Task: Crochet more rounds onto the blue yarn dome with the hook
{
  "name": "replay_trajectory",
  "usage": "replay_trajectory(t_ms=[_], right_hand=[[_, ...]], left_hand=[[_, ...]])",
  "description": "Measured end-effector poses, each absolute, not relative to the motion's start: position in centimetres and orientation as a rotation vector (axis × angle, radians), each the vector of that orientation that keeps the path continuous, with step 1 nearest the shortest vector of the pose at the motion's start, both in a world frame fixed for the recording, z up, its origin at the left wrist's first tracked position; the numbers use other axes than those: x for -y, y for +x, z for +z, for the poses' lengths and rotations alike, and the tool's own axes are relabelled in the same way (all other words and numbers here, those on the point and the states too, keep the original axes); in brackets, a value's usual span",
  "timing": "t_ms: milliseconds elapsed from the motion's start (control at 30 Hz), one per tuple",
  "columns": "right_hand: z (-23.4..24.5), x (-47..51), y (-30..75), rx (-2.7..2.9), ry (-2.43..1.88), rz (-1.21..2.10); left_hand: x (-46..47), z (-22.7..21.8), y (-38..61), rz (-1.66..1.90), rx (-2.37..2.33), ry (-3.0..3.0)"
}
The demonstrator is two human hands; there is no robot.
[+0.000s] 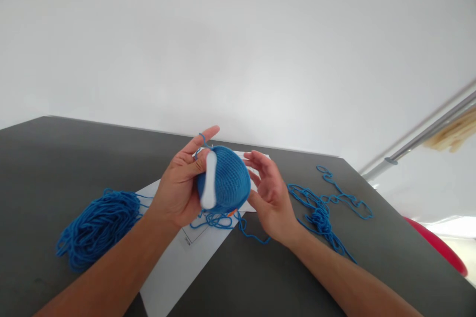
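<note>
My left hand point(178, 185) grips a round blue crocheted piece point(226, 181) above the table, with a strand of blue yarn looped over its raised forefinger. A white crochet-hook handle point(209, 183) lies across the piece under my left thumb. My right hand point(269, 193) is beside the piece on its right, fingers spread and touching its edge. Loose blue yarn point(219, 219) hangs from the piece down to the paper.
A dark grey table point(44, 168) carries a white sheet of paper point(178, 267), a pile of blue yarn point(98, 225) at the left and a tangle of blue yarn point(323, 208) at the right. A red object point(439, 245) lies beyond the right edge. A white wall is behind.
</note>
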State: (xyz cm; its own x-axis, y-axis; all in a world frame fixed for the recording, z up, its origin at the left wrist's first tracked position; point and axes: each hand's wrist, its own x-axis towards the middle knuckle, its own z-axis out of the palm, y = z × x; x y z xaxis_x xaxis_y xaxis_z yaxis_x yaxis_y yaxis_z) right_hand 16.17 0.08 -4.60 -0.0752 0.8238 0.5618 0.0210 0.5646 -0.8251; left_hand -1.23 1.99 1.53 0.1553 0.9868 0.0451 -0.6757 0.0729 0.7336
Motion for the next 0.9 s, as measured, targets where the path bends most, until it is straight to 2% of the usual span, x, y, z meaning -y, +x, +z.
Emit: replay_trajectory(t_ms=[133, 367, 633, 900], right_hand=[[-4.6, -0.1, 15.1, 1.613, -0.741, 1.094], [-3.8, 1.0, 14.4, 1.437, -0.871, 1.238], [-2.5, 1.2, 16.4, 1.692, -0.922, 1.107], [-2.7, 0.4, 18.3, 2.068, -1.017, 0.870]], left_hand=[[-1.5, 2.6, -1.2, 1.293, -0.526, 0.747], [-0.5, 2.3, -1.0, 1.355, -0.445, 0.860], [-1.2, 2.1, -2.3, 1.381, -0.325, 0.844], [-2.1, 2.5, -2.9, 1.393, -0.517, 0.888]])
